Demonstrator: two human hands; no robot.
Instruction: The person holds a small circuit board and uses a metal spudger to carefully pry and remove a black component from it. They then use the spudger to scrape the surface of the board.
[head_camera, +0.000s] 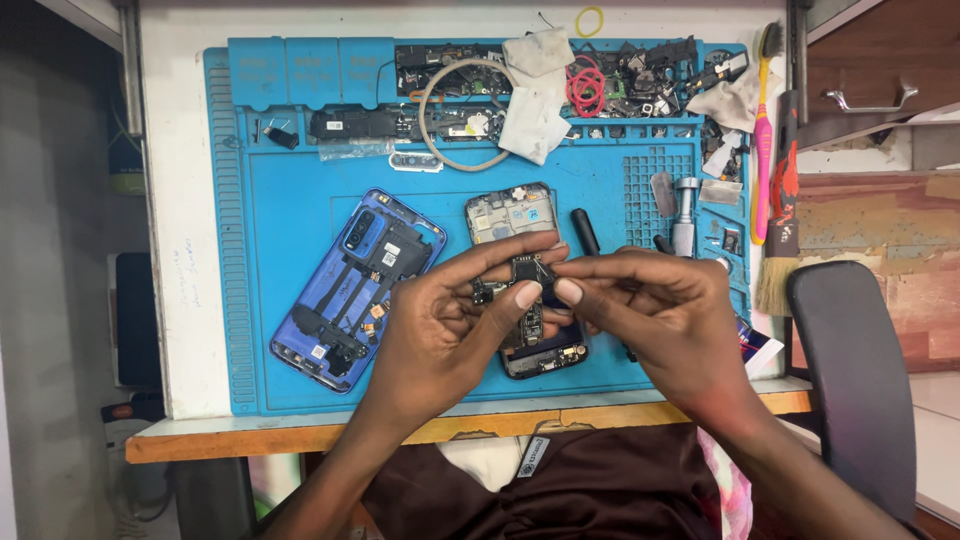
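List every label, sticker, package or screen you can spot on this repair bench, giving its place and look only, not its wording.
Small white rectangular sticker: on a black part, upper left of the blue mat.
Clear plastic bag: just below that part, crumpled.
Small white label: inside the opened blue phone back.
Dark fabric tag: on the lap, white print.
Both hands hold a small black circuit board.

I am seeing few labels here. A small white sticker (334, 126) is sitting on a black part near the top left of the blue mat (290, 170). Another small white label (391, 249) is lying inside the opened blue phone back (357, 288), with a third (318, 351) near its lower end. A narrow dark tag (532, 456) with pale print is hanging below the worktop (300, 432) edge.
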